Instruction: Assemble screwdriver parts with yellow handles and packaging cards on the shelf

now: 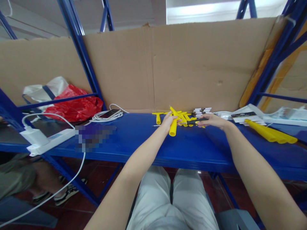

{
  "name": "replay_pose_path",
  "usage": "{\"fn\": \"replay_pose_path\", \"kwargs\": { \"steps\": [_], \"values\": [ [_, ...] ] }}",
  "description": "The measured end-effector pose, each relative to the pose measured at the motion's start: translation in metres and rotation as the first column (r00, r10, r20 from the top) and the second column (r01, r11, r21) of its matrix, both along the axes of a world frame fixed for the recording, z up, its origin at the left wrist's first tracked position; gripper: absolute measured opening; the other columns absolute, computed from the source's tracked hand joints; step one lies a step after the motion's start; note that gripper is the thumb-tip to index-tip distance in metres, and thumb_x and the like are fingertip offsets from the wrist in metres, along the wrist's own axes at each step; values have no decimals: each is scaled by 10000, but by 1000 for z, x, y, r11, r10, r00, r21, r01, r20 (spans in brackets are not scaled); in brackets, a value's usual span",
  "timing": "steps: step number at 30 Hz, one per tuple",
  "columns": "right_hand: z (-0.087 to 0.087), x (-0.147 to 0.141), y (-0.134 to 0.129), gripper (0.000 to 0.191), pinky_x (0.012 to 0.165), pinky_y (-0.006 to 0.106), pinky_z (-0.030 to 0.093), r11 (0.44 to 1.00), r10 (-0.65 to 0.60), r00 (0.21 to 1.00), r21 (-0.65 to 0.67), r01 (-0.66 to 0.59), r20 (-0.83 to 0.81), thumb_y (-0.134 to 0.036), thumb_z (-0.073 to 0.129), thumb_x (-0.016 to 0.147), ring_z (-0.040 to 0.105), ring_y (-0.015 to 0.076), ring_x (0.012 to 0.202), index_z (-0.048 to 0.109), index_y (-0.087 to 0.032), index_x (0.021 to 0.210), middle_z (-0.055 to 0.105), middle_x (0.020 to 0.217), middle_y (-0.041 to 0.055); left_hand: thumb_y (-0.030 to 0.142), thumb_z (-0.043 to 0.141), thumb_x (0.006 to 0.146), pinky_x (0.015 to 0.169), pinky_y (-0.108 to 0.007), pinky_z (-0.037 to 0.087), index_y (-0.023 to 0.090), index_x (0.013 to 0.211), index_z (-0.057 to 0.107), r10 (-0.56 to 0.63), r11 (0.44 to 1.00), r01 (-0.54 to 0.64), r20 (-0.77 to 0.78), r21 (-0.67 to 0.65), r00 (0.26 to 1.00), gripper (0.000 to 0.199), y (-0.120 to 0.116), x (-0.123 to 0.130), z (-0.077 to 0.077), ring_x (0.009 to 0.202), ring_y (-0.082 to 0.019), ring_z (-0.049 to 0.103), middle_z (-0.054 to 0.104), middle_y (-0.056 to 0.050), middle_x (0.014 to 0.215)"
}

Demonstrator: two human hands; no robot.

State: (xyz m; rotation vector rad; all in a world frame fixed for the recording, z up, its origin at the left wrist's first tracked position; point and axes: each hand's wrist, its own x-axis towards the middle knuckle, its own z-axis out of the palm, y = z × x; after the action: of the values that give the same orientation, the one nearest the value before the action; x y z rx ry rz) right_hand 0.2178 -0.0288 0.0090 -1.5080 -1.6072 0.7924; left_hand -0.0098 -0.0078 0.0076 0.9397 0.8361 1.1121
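My left hand [168, 120] is closed around a yellow T-shaped plastic piece [172, 129], whose open tube end points toward me. In my right hand [208, 120] is a screwdriver [192, 122] with a dark handle. Its thin shaft points left at the yellow piece; whether the tip touches it is hidden by my fingers. Behind both hands lies a cluster of similar yellow pieces [185, 116], partly covered. Just left of my left hand stands one more yellow T-shaped piece [158, 118], with a thin metal rod [156, 126] near it.
The blue shelf [144, 143] is backed by cardboard [192, 64]. Small black-and-white items [202, 111] lie behind my right hand. Long yellow tubes [271, 132] rest at right. At left are a phone [110, 113], coiled cable, power strip [54, 141] and red bag [76, 103]. Another person's legs [45, 175] show lower left.
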Motion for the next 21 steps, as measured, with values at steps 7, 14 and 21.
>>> {"fn": "replay_pose_path", "kwargs": {
  "steps": [7,14,21],
  "values": [
    [11,4,1,332,377,181,360,964,-65,799,168,205,-598,-292,826,632,418,65,428,531,-154,698,462,516,-46,-2,508,804,417,-148,480,276,1436,335,17,1000,-17,-15,-8,1000,711,4,0,-2,675,-133,700,573,-126,1305],
    [20,7,2,359,348,174,325,851,-205,615,171,496,-762,-397,716,752,366,66,397,425,-204,667,341,460,-82,-21,485,789,410,-164,481,247,1424,360,7,1000,-7,-53,-13,999,701,6,1,-5,640,-131,695,572,-136,1305],
    [15,11,4,289,328,221,328,701,-471,593,131,701,-653,-469,596,819,390,99,356,469,-216,759,422,464,-58,-8,461,804,406,-151,469,250,1430,336,-18,1000,19,-77,11,997,688,6,1,-6,660,-134,698,599,-127,1245]
  ]
}}
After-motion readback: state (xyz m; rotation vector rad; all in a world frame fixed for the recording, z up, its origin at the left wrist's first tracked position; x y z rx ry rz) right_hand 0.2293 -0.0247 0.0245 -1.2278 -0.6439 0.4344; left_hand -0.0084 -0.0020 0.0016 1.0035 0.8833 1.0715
